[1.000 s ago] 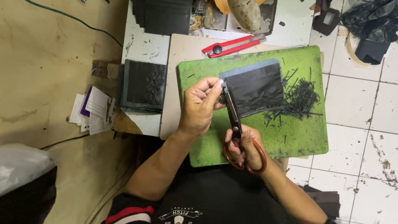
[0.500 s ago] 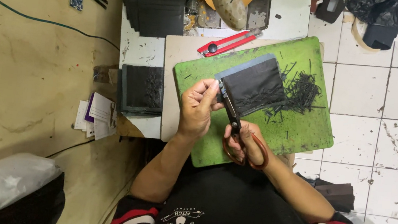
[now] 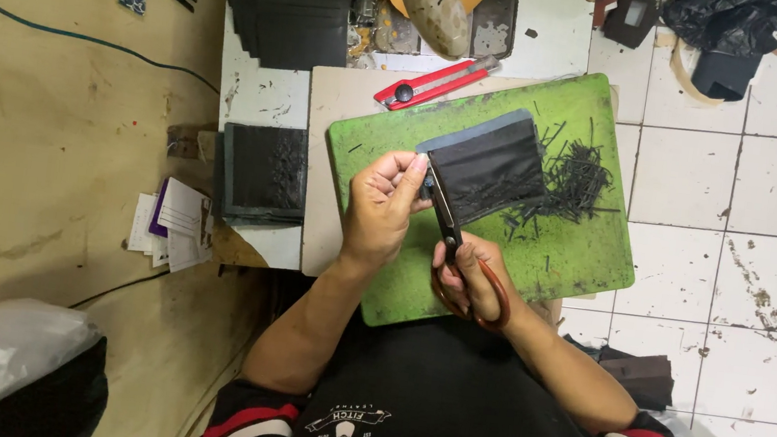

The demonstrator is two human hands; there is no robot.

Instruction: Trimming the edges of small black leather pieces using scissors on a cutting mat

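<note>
Against the views from a moment before, little has moved on the green cutting mat (image 3: 561, 260): the black sheet (image 3: 492, 167) sits at the same slant over the mat's middle, and the scissors (image 3: 454, 232) have crept only slightly along its near edge. We judge from this that the trimming of that edge is in progress, in small bites, and that the heap of black slivers (image 3: 579, 178) on the mat, just beyond the sheet on the right, is what the cuts leave behind.

Our left hand (image 3: 382, 206) is curled over the mat's near left part, fingers (image 3: 411, 174) pinched shut on the sheet's near left corner, holding it a little raised off the mat. Our right hand (image 3: 475, 274) hovers at the mat's near edge, fingers closed through the red-brown scissor handles, blades pointing away from us and up into the sheet's edge; how far the blades gape we cannot tell. Both forearms angle in from below, elbows apart.

Just past the mat's far left corner a red utility knife (image 3: 435, 83) lies on the counter (image 3: 343, 104). Left of the mat sits a stack of dark pieces (image 3: 264, 172).
</note>
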